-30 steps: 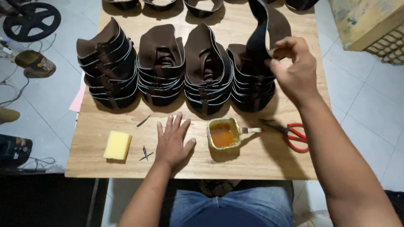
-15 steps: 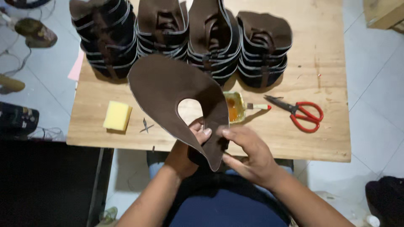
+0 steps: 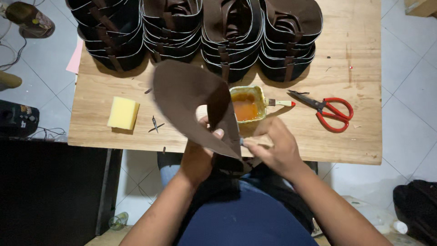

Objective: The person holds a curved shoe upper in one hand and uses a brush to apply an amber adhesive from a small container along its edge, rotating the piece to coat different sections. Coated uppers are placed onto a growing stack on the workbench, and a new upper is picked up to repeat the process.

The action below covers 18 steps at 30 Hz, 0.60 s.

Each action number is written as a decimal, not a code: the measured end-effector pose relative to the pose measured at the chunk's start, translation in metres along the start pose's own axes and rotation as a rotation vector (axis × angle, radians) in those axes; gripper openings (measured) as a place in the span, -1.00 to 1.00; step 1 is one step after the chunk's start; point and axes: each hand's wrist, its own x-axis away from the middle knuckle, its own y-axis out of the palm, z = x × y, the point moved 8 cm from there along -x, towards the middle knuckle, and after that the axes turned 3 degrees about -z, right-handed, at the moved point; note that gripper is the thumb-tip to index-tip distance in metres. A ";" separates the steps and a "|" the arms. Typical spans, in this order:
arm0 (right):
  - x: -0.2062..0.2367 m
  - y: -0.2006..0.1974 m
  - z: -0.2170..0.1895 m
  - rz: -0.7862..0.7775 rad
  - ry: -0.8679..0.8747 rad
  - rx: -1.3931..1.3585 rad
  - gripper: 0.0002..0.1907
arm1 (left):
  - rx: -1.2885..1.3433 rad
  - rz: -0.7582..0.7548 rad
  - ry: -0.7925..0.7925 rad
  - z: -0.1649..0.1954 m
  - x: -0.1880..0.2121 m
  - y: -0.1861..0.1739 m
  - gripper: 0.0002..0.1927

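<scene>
A curved brown leather piece [image 3: 186,98] is held up over the near edge of the wooden table [image 3: 318,141]. My left hand [image 3: 200,152] grips it from below, thumb on its face. Gripping the lower right end of the same piece are the fingers of my right hand [image 3: 273,150]. Just behind the piece sits a small tub of orange glue [image 3: 246,107] with a brush [image 3: 280,103] resting on its rim.
Several stacks of brown leather pieces [image 3: 232,34] line the table's far side. A yellow sponge [image 3: 123,113] lies at the left, red scissors [image 3: 330,110] at the right, small metal snips [image 3: 154,124] beside the sponge. A shoe [image 3: 29,18] and black box [image 3: 18,119] sit on the tiled floor.
My right hand pulled a leather piece from the right stack and brought it to the near edge. My left hand left the tabletop and took hold of it too.
</scene>
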 end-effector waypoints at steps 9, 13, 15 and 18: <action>0.005 0.039 0.149 0.239 0.887 -1.346 -0.67 | 0.126 -0.087 0.153 0.001 -0.008 0.000 -0.56; -0.011 0.043 0.150 0.309 0.808 -1.479 -0.69 | 0.349 -0.022 -0.157 -0.021 -0.006 -0.001 -0.49; -0.012 0.041 0.151 0.360 0.807 -1.457 -0.71 | 0.338 0.034 -0.271 -0.027 -0.004 -0.004 -0.44; -0.009 0.028 0.146 0.370 0.816 -1.405 -0.71 | 0.386 -0.065 -0.148 -0.011 -0.005 0.003 -0.52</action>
